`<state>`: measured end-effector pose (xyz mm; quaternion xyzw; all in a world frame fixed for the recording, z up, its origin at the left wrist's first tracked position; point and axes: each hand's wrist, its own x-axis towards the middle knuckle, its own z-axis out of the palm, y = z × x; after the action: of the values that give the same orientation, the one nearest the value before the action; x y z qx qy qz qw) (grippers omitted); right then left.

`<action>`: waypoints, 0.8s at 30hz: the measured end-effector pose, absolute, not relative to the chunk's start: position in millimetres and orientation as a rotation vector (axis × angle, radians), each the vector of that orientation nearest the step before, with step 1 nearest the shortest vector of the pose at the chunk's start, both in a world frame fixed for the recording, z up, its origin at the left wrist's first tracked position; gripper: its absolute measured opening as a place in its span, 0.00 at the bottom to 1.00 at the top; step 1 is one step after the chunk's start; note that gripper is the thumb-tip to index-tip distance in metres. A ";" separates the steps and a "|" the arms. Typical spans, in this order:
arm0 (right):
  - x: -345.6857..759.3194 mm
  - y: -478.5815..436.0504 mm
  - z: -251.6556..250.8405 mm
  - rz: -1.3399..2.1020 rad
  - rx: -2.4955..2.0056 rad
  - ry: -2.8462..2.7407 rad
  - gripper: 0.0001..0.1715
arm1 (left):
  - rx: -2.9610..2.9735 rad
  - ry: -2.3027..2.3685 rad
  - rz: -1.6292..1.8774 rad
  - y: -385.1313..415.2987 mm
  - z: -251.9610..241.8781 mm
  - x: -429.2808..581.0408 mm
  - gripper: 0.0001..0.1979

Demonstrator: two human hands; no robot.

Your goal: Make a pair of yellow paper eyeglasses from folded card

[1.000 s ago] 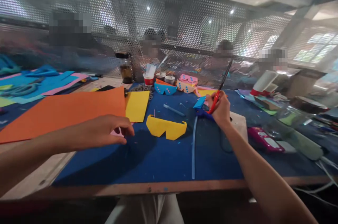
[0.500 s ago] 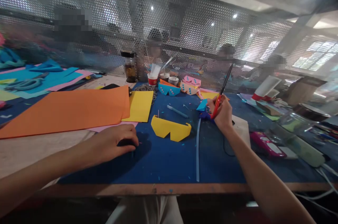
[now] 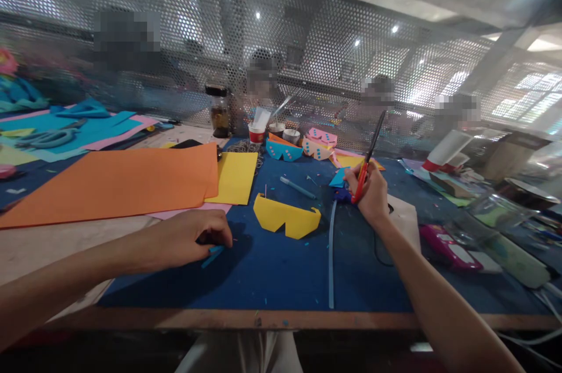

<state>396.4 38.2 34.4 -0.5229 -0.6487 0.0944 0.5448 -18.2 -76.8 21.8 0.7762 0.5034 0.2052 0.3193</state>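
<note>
My left hand (image 3: 195, 238) is closed, thumb against fingers, on a small blue strip (image 3: 212, 257) just over the blue mat. In my right hand (image 3: 372, 194) are red-handled scissors (image 3: 362, 182), their dark blades together and pointing up and away. Beneath that hand's fingers lie a dark blue object (image 3: 341, 195), partly hidden, and a folded light-blue piece (image 3: 339, 177). A clear glue stick (image 3: 332, 262) runs from the dark blue object toward the table edge. Between my hands stands a yellow foam glasses shape (image 3: 287, 218), notched at its lower edge.
Orange (image 3: 118, 180) and yellow sheets (image 3: 239, 177) lie left. Decorated blue glasses (image 3: 284, 151), cups (image 3: 257, 134) and a lidded jar (image 3: 220, 115) stand at the back. A capped pen (image 3: 298, 187) lies mid-mat. At right are a magenta device (image 3: 448, 247) and a clear jar (image 3: 487, 209).
My left hand has closed on the blue strip, which now shows below the fingertips. My right hand keeps the scissors in the same place. The view has shifted slightly.
</note>
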 end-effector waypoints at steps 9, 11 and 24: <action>384.1 26.9 43.8 0.357 -1.148 -1.499 0.26 | 1.774 1.316 0.577 -69.7 37.3 -3.5 0.10; 373.5 19.4 50.4 0.481 -1.110 -1.482 0.27 | 1.621 1.201 0.663 -67.5 40.5 1.2 0.13; 288.6 -42.6 55.8 1.309 -0.832 -1.620 0.27 | 1.473 1.011 0.881 -47.7 37.6 58.4 0.22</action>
<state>288.6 -42.6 55.8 -0.3340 -0.6507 0.5257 0.4343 58.4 -47.7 37.6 0.6205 0.4260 0.3710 0.5438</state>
